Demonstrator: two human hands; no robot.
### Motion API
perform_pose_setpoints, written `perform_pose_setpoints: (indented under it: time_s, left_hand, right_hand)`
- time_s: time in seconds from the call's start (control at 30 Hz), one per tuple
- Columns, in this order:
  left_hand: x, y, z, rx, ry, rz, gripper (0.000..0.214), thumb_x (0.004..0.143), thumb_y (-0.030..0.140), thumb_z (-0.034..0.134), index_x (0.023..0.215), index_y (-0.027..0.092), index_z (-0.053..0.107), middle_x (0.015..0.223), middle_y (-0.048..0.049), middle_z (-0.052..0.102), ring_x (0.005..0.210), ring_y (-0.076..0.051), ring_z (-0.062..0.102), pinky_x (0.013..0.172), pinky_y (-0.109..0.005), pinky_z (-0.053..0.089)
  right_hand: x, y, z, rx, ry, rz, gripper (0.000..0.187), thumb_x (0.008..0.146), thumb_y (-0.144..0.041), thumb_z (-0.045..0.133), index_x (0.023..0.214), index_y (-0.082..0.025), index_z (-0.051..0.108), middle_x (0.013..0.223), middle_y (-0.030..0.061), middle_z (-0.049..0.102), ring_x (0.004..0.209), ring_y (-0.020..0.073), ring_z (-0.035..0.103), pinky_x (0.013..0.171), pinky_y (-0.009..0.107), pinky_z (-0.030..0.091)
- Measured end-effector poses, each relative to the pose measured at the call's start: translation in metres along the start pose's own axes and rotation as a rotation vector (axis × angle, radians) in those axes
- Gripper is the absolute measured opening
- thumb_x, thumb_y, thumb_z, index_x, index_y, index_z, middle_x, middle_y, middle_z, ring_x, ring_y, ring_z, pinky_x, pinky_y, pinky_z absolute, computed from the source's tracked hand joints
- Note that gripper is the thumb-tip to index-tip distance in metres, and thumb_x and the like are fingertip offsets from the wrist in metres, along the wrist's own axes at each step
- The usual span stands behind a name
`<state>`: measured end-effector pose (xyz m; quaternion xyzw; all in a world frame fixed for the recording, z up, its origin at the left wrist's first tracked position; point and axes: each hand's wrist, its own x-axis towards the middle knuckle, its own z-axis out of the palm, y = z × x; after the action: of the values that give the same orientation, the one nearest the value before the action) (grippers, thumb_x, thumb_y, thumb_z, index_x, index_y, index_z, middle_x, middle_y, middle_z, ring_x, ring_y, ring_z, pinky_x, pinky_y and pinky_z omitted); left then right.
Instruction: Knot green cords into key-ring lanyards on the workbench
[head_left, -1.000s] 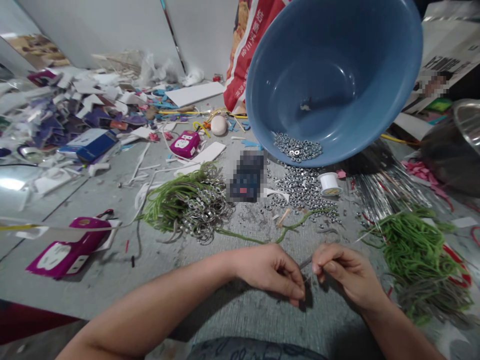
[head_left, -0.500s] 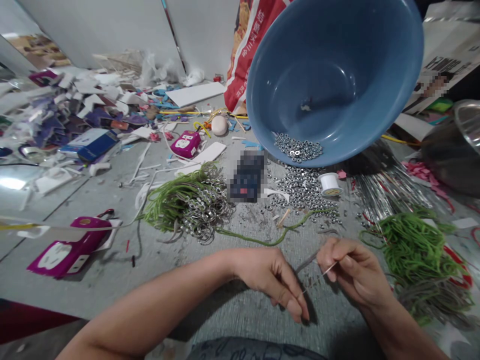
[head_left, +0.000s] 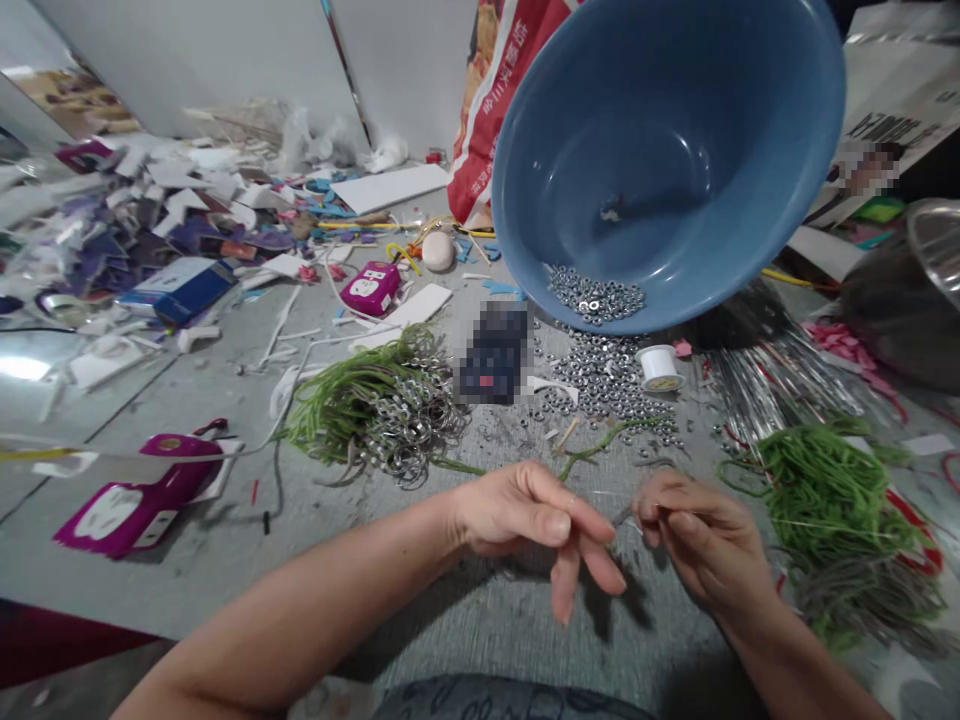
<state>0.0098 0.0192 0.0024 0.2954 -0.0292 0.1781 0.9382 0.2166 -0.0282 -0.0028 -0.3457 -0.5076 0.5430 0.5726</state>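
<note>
My left hand (head_left: 536, 525) and my right hand (head_left: 697, 545) meet low in the middle, over the grey surface. Between their fingertips runs a short thin wire piece (head_left: 624, 514); my right hand pinches one end, and my left thumb and forefinger close on the other while its other fingers hang loose. Just beyond the hands lies a green cord (head_left: 592, 449). Farther back, a tilted blue basin (head_left: 667, 160) spills small metal rings (head_left: 600, 375) onto the surface.
A pile of green cords with metal rings (head_left: 375, 405) lies left of centre, another green cord bundle (head_left: 832, 500) at the right. A white thread spool (head_left: 660, 367), silver wires (head_left: 772, 385), magenta cards (head_left: 135, 500), a steel pot (head_left: 915, 290) and paper scraps (head_left: 150, 210) surround them.
My left hand rose and turned, its lower fingers spreading downward. My right hand drew closer to it, and the thin piece between them tilted up.
</note>
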Motion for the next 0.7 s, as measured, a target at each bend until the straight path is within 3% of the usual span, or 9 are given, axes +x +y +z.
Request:
perform_pose_setpoints:
  time_s: [0.13, 0.4, 0.57, 0.7]
  left_hand:
    - [0.002, 0.002, 0.002, 0.026, -0.021, 0.081, 0.024, 0.078, 0.035, 0.063, 0.099, 0.026, 0.068, 0.095, -0.0039, 0.071, 0.063, -0.015, 0.069, 0.055, -0.025, 0.053]
    - [0.003, 0.003, 0.003, 0.051, 0.07, 0.17, 0.024, 0.079, 0.034, 0.062, 0.102, 0.028, 0.067, 0.105, -0.0062, 0.067, 0.063, -0.015, 0.069, 0.056, -0.024, 0.054]
    - [0.004, 0.004, 0.007, 0.152, 0.263, 0.189, 0.026, 0.074, 0.039, 0.066, 0.099, 0.03, 0.068, 0.113, -0.0086, 0.063, 0.056, -0.015, 0.068, 0.052, -0.025, 0.053]
    - [0.006, 0.003, 0.014, 0.468, 0.485, 0.124, 0.035, 0.073, 0.042, 0.066, 0.103, 0.024, 0.067, 0.11, -0.0102, 0.065, 0.053, -0.01, 0.065, 0.056, -0.024, 0.052]
  right_hand:
    - [-0.003, 0.006, -0.005, -0.076, -0.016, -0.031, 0.016, 0.079, -0.027, 0.062, 0.093, -0.03, 0.071, 0.07, 0.0023, 0.062, 0.058, 0.0109, 0.055, 0.046, 0.022, 0.046]
    - [-0.003, 0.003, -0.004, -0.378, -0.045, -0.144, 0.021, 0.081, -0.022, 0.059, 0.098, -0.03, 0.07, 0.065, 0.0018, 0.065, 0.057, 0.0118, 0.057, 0.049, 0.023, 0.049]
    - [0.002, -0.007, 0.006, -0.604, -0.171, -0.24, 0.025, 0.082, -0.023, 0.057, 0.104, -0.031, 0.068, 0.072, 0.0022, 0.068, 0.063, 0.0129, 0.064, 0.055, 0.021, 0.053]
    - [0.002, -0.006, 0.009, -0.784, -0.243, -0.304, 0.026, 0.083, -0.021, 0.055, 0.105, -0.029, 0.067, 0.071, 0.0018, 0.068, 0.064, 0.0123, 0.065, 0.055, 0.019, 0.053]
